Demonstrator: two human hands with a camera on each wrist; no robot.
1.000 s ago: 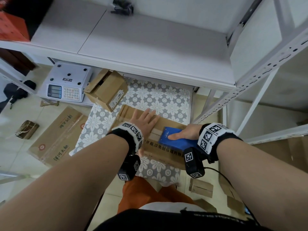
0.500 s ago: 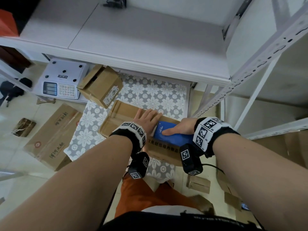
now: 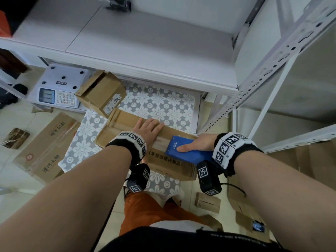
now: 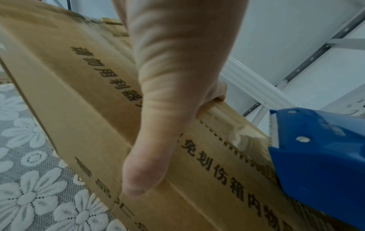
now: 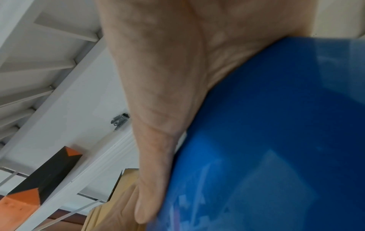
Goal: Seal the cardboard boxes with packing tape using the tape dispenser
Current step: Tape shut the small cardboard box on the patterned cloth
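I see the long cardboard box lying flat on the flower-patterned mat, flaps closed, black printed characters along its near side, a strip of tape already down its top seam. Blue tape dispenser sits on the box top toward its right end, serrated blade facing left.

The tape dispenser was bright blue. The cardboard box beneath it was plain brown with dark printed characters (in a row along one flap). The mat was grey with white flowers. The person's trousers were orange.
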